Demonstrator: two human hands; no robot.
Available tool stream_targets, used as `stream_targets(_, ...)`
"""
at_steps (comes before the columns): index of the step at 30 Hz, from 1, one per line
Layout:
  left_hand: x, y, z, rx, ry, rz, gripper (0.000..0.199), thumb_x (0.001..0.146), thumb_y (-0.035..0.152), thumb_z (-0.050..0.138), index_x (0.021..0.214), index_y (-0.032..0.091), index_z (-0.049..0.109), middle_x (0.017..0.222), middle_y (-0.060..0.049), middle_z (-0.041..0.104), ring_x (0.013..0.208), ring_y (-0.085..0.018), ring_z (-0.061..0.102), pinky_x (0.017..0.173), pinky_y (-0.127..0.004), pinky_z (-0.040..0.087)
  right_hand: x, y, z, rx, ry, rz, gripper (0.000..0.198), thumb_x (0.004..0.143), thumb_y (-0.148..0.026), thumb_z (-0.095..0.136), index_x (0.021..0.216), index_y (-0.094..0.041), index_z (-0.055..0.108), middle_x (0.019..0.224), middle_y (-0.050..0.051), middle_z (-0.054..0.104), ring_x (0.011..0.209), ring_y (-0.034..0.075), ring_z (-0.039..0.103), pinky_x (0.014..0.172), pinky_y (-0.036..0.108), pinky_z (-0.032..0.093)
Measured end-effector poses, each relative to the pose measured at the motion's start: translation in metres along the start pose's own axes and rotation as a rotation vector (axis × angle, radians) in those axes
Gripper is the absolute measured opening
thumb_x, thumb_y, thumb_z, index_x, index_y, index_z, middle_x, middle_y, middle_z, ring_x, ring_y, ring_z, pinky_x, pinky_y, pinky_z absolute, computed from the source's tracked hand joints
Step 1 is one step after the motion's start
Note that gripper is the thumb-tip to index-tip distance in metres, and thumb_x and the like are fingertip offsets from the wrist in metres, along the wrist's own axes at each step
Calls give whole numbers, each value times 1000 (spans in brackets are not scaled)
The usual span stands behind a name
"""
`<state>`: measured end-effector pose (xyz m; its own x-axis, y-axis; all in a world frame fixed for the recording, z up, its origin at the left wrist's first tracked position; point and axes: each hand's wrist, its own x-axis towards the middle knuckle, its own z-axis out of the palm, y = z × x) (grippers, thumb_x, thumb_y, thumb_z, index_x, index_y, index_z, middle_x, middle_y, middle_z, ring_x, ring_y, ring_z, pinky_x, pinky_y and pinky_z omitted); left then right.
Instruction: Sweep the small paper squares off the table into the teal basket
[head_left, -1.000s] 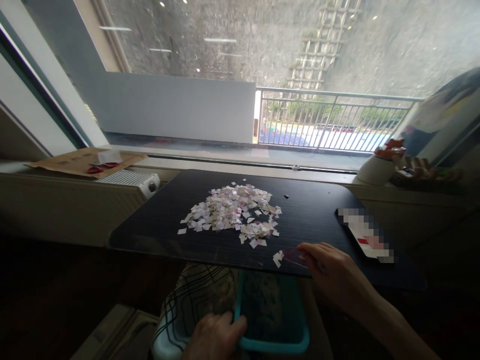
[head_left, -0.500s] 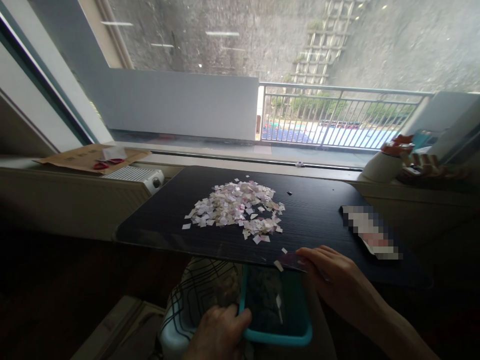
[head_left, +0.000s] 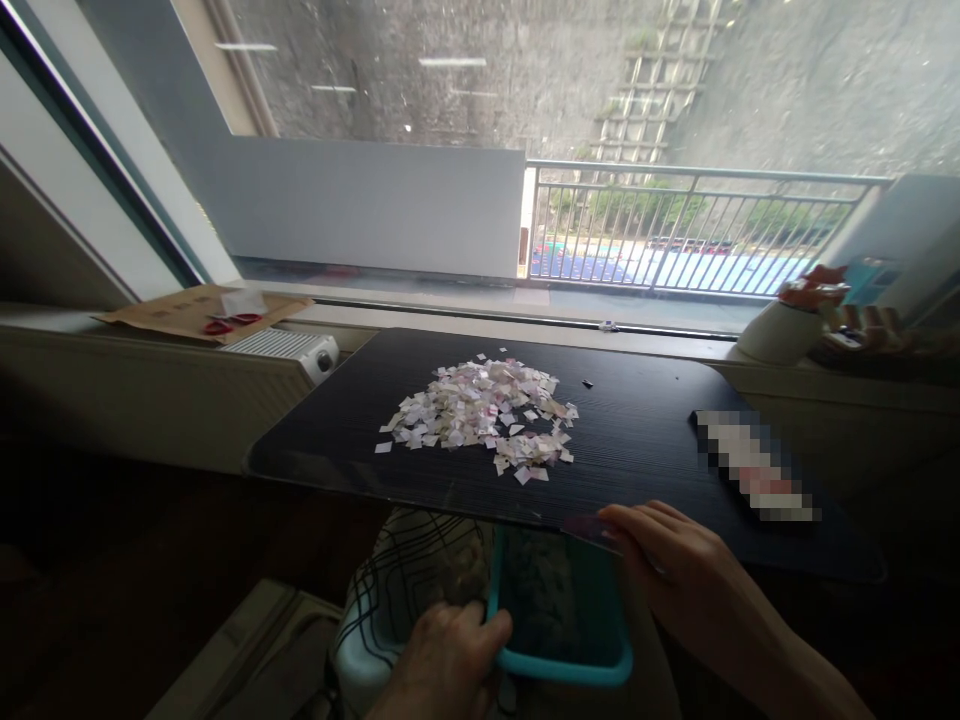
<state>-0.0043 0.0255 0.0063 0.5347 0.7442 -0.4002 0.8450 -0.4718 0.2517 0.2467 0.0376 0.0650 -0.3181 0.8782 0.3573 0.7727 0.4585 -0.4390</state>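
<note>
My left hand (head_left: pixel 457 645) grips the left rim of a turquoise plastic box (head_left: pixel 626 640) below the table's front edge, with the thumb over the rim. Pale scraps show dimly inside the box. My right hand (head_left: pixel 675 545) is closed on a thin, see-through purplish sheet (head_left: pixel 589 528), held at the table edge just above the box. A heap of small cut paper pieces (head_left: pixel 480 400), white and pinkish, lies on the dark table (head_left: pixel 637 430), with a smaller clump at its front right.
A dark flat object with a blurred face (head_left: pixel 754 465) rests on the table's right side. Red-handled scissors (head_left: pixel 229 323) lie on brown paper (head_left: pixel 172 310) at the left sill. A white pot (head_left: pixel 776 332) stands on the right sill. Beside the box is a pale bin (head_left: pixel 360 640) with a checked liner.
A couple of loose paper pieces by the sheet at the table's front edge are gone from there. Both hands keep their holds, and the whole view has shifted slightly.
</note>
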Motion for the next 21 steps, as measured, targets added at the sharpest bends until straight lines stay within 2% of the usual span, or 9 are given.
stream_targets(4,-1,2,2,20,4,-22,30,72,11,55,100,24,55,96,-5,63,87,-27,60,75,-37,45,29,5,9,-92,76,-16,24,91,-15,43,107,-18,61,88,5,67,80,16,59,71,28,46)
stream_targets(8,0,4,1,27,21,-52,26,71,11,57,94,24,56,94,-4,63,85,-26,61,75,-37,45,52,6,19,-174,50,-22,26,89,-13,43,106,-17,62,91,6,67,83,18,60,71,27,46)
stream_targets(14,-1,3,-3,1,-1,-13,26,71,10,54,94,23,56,93,-5,63,85,-27,61,74,-38,46,44,3,10,-221,-13,4,27,88,-13,44,105,-18,63,87,5,68,79,17,60,68,27,46)
stream_targets(21,-2,1,-2,-10,-7,-7,29,73,11,53,98,24,55,96,-6,62,87,-28,60,76,-39,45,39,9,1,-231,-10,59,27,87,-14,43,102,-19,64,93,5,68,83,18,61,71,29,47)
